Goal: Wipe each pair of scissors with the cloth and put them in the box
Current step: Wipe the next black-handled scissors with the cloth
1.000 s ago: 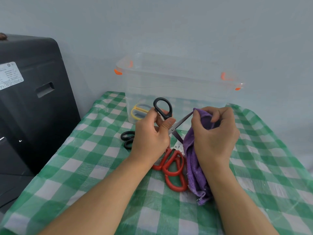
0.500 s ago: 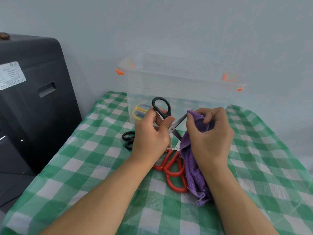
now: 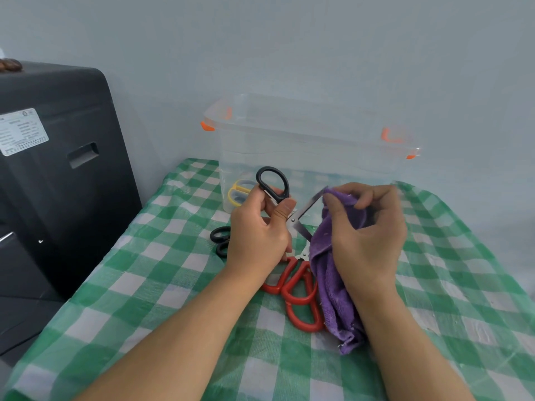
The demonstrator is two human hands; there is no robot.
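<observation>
Soft, even light fills the scene, moderately bright, with no clear single source. Shadows are faint and diffuse: a pale one lies under the left hand [image 3: 257, 235] and the purple cloth [image 3: 333, 287] on the checked tablecloth [image 3: 150, 285]. The clear box [image 3: 312, 157] at the far side shows mild sheen but no hard glare. Wide-angle distortion bends the near edges and corners. Detail is slightly soft throughout, with the black cabinet [image 3: 58, 169] at left dark and low in detail.

A green-and-white checked tablecloth [image 3: 162, 273] covered the table; on it stood a clear plastic box [image 3: 312, 157] with orange clips; nearer lay red-handled scissors [image 3: 298, 293] and, to their left, black-handled scissors [image 3: 220, 241].
</observation>
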